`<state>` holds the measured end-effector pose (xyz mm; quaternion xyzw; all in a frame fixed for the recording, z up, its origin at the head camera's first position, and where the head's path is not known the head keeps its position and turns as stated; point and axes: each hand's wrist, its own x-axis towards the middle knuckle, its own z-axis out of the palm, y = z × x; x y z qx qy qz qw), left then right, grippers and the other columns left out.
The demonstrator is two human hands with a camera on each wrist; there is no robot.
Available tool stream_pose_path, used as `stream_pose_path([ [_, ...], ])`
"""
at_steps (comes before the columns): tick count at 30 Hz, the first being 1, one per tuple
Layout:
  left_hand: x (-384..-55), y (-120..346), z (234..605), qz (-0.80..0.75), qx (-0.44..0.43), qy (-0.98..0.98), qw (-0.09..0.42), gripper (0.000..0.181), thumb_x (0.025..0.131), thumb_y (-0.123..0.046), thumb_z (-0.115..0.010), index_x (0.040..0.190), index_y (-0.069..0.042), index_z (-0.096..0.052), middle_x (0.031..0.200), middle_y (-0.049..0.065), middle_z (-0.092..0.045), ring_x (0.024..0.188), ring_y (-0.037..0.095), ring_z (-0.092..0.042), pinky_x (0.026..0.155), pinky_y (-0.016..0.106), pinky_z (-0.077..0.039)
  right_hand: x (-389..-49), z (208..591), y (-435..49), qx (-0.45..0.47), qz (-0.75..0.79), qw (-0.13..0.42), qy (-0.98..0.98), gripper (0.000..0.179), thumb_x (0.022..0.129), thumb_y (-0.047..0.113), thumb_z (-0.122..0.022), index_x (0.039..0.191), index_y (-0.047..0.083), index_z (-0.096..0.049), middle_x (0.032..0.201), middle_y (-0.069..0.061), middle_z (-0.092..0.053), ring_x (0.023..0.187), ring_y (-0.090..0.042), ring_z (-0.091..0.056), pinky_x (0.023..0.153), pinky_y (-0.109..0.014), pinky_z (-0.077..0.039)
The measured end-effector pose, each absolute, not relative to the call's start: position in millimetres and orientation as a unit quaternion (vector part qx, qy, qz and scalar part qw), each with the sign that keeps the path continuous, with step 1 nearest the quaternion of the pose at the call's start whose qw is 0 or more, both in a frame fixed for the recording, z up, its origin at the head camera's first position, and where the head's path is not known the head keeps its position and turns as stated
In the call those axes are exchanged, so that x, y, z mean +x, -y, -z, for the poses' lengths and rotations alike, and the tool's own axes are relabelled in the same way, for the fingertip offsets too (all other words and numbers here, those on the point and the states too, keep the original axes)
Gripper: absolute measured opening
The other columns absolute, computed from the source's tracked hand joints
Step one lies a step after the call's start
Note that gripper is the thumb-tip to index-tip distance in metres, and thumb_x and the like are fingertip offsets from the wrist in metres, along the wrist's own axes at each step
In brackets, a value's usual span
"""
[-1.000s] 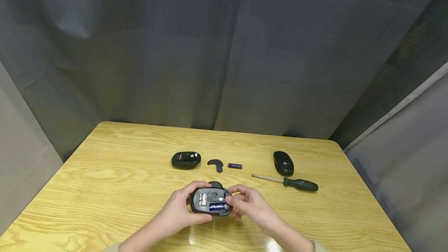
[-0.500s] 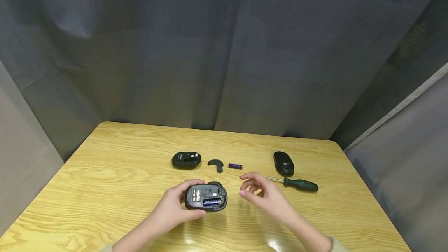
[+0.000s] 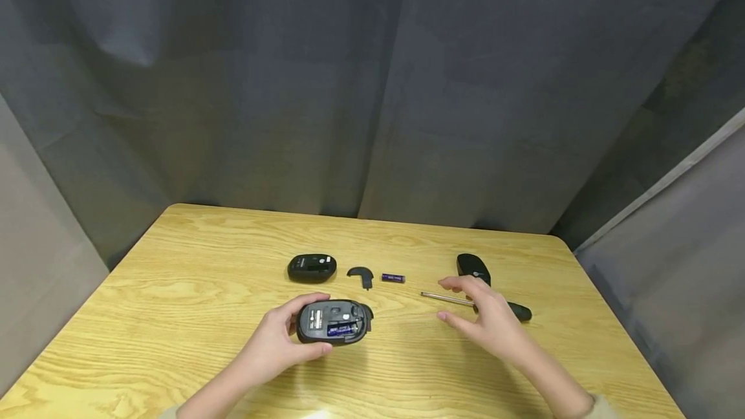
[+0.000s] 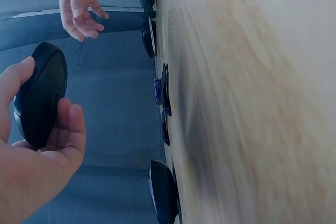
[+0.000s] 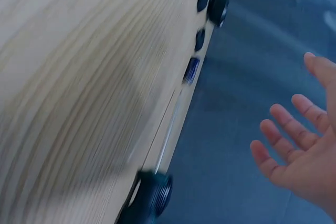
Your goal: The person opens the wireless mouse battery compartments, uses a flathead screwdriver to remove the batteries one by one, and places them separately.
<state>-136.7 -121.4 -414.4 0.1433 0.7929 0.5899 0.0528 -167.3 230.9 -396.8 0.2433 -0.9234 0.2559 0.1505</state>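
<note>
My left hand grips a black computer mouse above the table, its underside facing up. In the mouse's uncovered compartment lies a blue battery; whether it is fully seated I cannot tell. The right hand is in the air with fingers apart, holding nothing. In the head view it hides part of a screwdriver with a dark green handle. A dark battery cover shows just past the held mouse's right end, partly hidden by it. Fingers of the right hand are spread in the right wrist view.
Farther back on the wooden table lie an upturned black mouse, a curved black cover and a loose blue battery. Another black mouse stands at the right, partly behind the right hand. A grey curtain hangs behind.
The right hand has let go of the mouse's right end and moved right, over the screwdriver, with its fingers opening. My left hand has shifted the mouse a little left and upward in view.
</note>
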Motion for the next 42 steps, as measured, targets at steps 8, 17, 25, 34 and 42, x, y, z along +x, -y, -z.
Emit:
stream_pose_path([
  [8,-139.6,124.8,418.1,-0.591,0.141,-0.792,0.052,0.072,0.064,-0.019,-0.086,0.129,-0.024,-0.054,0.124,0.001,-0.058,0.107,0.02,-0.059,0.09,0.022,-0.049,-175.8,408.7,-266.0,0.259,-0.209,0.192,0.923,0.049,0.073,0.024,-0.081,0.117,0.019,-0.06,0.114,0.006,-0.06,0.106,-0.017,-0.055,0.08,-0.042,-0.054],
  [17,-140.2,127.6,419.8,-0.604,0.148,-0.782,0.05,0.074,0.065,-0.02,-0.086,0.13,-0.018,-0.053,0.126,0.006,-0.057,0.106,0.021,-0.06,0.089,0.023,-0.051,-189.3,428.6,-300.1,0.267,-0.168,0.213,0.925,0.048,0.07,0.013,-0.083,0.113,0.013,-0.062,0.11,0.001,-0.062,0.103,-0.02,-0.056,0.08,-0.041,-0.053],
  [25,-138.6,131.2,420.0,-0.599,0.148,-0.786,0.042,0.072,0.065,-0.019,-0.086,0.129,-0.019,-0.053,0.126,0.011,-0.057,0.104,0.023,-0.06,0.085,0.022,-0.052,-199.3,444.8,-322.4,0.269,-0.14,0.209,0.93,0.049,0.068,0.014,-0.084,0.112,0.009,-0.063,0.108,-0.006,-0.064,0.101,-0.026,-0.058,0.08,-0.047,-0.053],
  [34,-140.5,131.9,420.7,-0.602,0.139,-0.785,0.048,0.072,0.065,-0.017,-0.085,0.13,-0.019,-0.053,0.125,0.009,-0.057,0.103,0.021,-0.06,0.085,0.023,-0.052,-208.6,453.2,-333.4,0.239,-0.11,0.133,0.955,0.046,0.071,0.02,-0.082,0.112,0.008,-0.064,0.105,-0.01,-0.066,0.098,-0.03,-0.06,0.078,-0.054,-0.051],
  [42,-141.9,129.8,420.0,-0.602,0.132,-0.785,0.064,0.074,0.065,-0.019,-0.086,0.131,-0.019,-0.052,0.127,0.008,-0.056,0.103,0.023,-0.061,0.085,0.023,-0.052,-214.9,457.4,-332.7,0.234,-0.093,0.085,0.964,0.041,0.076,0.021,-0.078,0.113,0.008,-0.064,0.106,-0.012,-0.065,0.097,-0.031,-0.062,0.081,-0.051,-0.052],
])
